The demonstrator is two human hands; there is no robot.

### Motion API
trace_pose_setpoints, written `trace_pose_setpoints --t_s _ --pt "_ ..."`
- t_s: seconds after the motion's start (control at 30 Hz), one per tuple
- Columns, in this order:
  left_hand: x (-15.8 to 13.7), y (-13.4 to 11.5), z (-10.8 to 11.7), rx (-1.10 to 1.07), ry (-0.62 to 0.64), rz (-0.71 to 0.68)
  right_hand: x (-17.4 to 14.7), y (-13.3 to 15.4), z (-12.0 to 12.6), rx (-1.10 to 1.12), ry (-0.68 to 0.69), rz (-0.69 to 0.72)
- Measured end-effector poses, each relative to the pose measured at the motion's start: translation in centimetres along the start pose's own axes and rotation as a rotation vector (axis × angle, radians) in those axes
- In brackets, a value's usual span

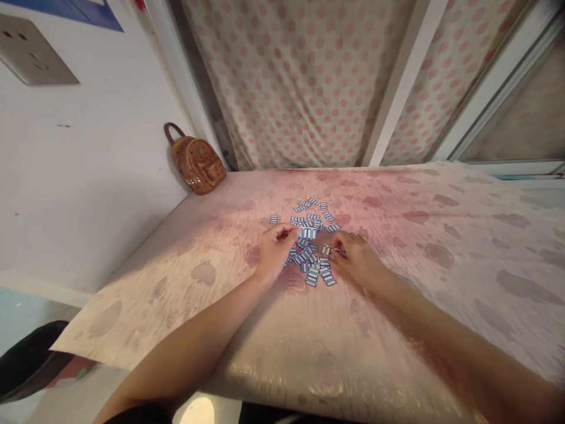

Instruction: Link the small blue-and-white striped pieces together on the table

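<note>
- Brown mini backpack (199,165) at the far left corner of the table (397,212), against the wall; it stands well apart from the hands, so it poses little risk.
- Single blue-edged label (273,219) set off from the rest, just beyond the left hand (279,244); a knuckle drifting toward the far edge could nudge it away.
- Left hand: thumb and index fingers pinch a blue-and-white label strip (308,233) above the heap; too light a pinch could let it slip, too hard a one could bend it.
- Loose heap of labels (304,255) between the table's near and far edges; pieces overlap, so dragging one could scatter others.
- Right hand (355,256): fingers narrow, seemingly on a small label piece (326,249); its neighbours lie so close that the fingertips could pick up two, or sweep some aside.
</note>
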State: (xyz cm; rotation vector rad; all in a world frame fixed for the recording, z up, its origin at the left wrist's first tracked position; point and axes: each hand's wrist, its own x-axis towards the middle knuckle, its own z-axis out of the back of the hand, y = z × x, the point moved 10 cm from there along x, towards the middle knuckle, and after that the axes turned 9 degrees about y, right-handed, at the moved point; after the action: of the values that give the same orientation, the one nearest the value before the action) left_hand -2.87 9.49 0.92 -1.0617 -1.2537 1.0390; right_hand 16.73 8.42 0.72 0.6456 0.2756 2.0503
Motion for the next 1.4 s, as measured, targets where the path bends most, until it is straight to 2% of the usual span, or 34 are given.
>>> trace_pose_setpoints --t_s 0.17,0.33,0.53,0.83,1.07,1.4 --pt "-0.1 -0.2 -0.3 0.017 0.011 -0.023 0.0 0.2 1.4 0.132 -0.064 0.02" --pt "-0.3 -0.2 -0.8 0.01 0.035 -0.021 -0.6 0.6 4.3 0.285 -0.218 -0.022" --pt "-0.6 -0.1 -1.8 -0.011 0.077 -0.013 -0.9 1.7 2.3 0.461 -0.037 -0.159" --pt "-1.4 -0.3 -3.2 -0.016 0.15 -0.04 -1.1 1.5 2.1 0.414 -0.055 -0.221" --pt "-1.5 -0.9 -3.6 0.001 0.187 -0.077 -1.2 1.4 2.1 0.358 -0.066 -0.201" --pt "-1.6 -1.0 -3.8 -0.025 0.199 -0.053 -1.1 1.5 1.6 0.373 -0.049 -0.168"
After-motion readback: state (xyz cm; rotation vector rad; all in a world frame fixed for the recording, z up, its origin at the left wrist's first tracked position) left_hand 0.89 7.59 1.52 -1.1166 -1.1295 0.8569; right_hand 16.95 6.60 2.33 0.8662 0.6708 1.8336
